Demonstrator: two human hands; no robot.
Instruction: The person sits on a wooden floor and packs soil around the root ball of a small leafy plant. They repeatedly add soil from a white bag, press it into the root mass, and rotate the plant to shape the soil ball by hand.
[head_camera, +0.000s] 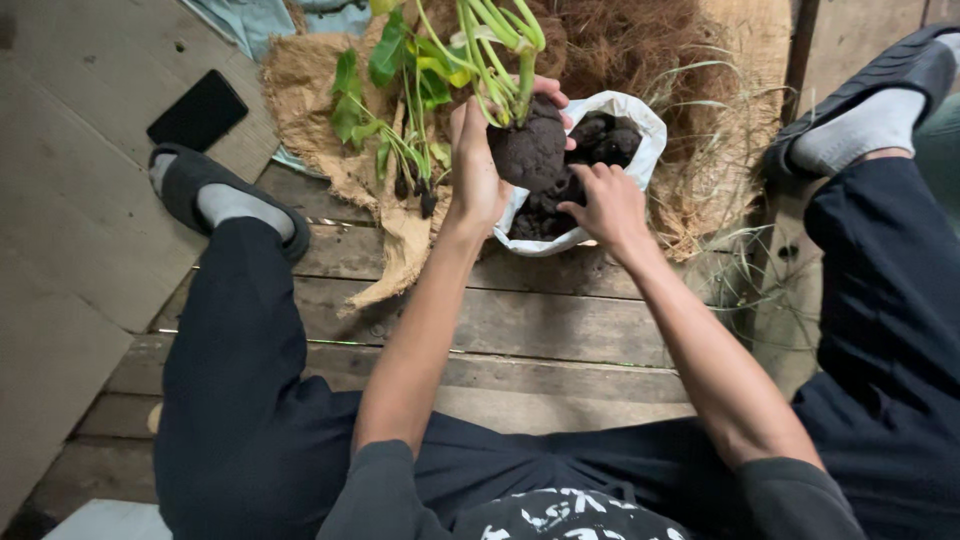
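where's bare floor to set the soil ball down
Bare planks between the knees, below the white bag. More bare boards left of the left foot, by the black phone. Crowded up top: bag, plants, fibre pile.

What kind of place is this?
Probably a home potting spot on a wooden plank floor: a white bag of dark soil, brown coconut fibre, and leafy plants.

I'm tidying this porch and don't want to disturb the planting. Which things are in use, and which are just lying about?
In use: soil ball with plant in left hand; white bag of soil, right hand in it; coir.
Lying about: phone, blue cloth.
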